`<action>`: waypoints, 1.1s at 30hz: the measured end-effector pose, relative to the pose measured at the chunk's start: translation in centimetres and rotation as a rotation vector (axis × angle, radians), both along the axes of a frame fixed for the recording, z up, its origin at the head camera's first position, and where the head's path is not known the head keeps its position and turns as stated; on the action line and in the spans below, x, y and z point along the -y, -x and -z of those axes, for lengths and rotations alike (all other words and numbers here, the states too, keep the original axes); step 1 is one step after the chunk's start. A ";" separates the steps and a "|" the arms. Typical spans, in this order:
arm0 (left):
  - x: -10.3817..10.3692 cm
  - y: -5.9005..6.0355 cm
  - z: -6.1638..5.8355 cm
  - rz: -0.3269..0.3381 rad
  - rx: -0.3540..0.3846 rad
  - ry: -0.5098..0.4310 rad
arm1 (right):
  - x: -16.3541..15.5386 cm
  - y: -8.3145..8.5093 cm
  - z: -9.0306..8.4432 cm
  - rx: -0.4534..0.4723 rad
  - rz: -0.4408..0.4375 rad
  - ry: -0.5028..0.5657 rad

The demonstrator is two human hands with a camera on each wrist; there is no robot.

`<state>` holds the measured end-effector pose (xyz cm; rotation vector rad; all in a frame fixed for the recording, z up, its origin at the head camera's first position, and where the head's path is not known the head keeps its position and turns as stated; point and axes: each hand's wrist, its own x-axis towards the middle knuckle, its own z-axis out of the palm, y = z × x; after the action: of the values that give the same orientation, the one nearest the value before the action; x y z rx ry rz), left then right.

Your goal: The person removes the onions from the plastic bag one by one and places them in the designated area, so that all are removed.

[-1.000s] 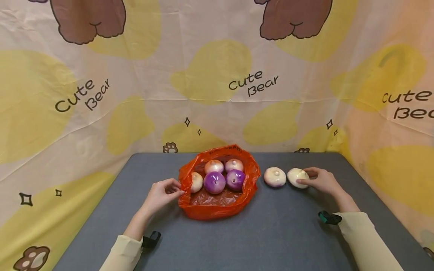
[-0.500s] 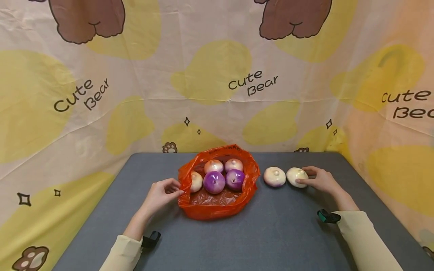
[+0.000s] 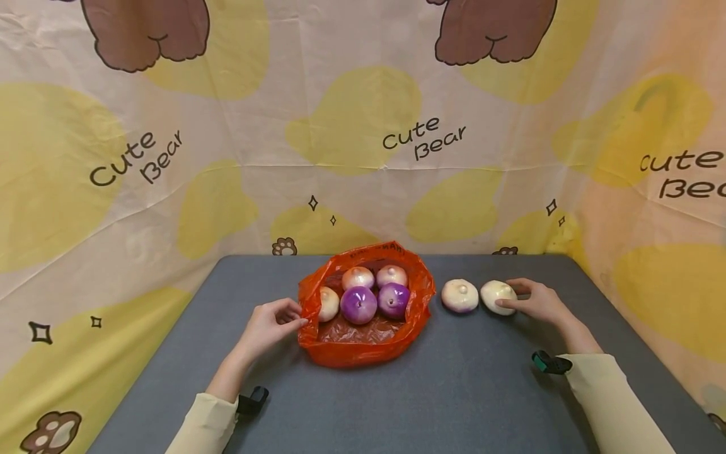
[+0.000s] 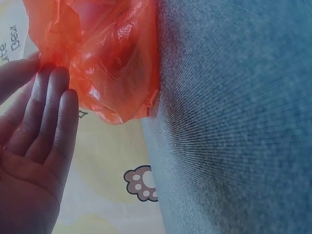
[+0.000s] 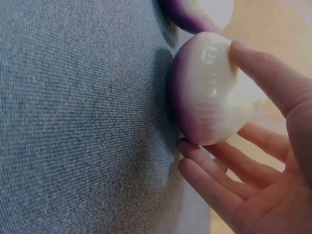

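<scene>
An orange-red plastic bag (image 3: 351, 356) stands with its mouth wide on the grey table, several onions inside it. At its left rim, my left hand (image 3: 276, 323) pinches the film between thumb and fingertips; the left wrist view shows the crinkled bag (image 4: 117, 63) beyond the fingers (image 4: 63, 117). Over on the right, my right hand (image 3: 539, 307) grips a white onion (image 3: 496, 297) resting on the table. In the right wrist view the thumb lies on top of this purple-based onion (image 5: 207, 92), with fingertips at its lower side. Another white onion (image 3: 460, 296) sits between it and the bag.
Two purple onions (image 3: 359, 306) lie at the front of the pile in the bag, paler ones behind and at left. A printed cloth backdrop (image 3: 351, 139) rises behind the grey table (image 3: 397, 410) and along both sides. Dark straps (image 3: 253, 401) sit at both wrists.
</scene>
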<state>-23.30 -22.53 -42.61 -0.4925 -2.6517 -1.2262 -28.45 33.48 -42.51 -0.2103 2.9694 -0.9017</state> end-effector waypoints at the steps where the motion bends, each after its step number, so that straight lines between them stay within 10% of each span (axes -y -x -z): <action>1: 0.0 0.0 0.0 0.002 -0.002 0.001 | 0.0 0.0 0.0 -0.001 -0.003 -0.001; 33: -0.2 0.0 -0.2 -0.005 -0.012 -0.028 | -0.9 -1.8 -2.0 0.006 0.023 0.039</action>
<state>-23.28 -22.34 -42.42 -0.4864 -2.6200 -1.2535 -26.68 34.37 -40.52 -0.1745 2.9567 -0.9613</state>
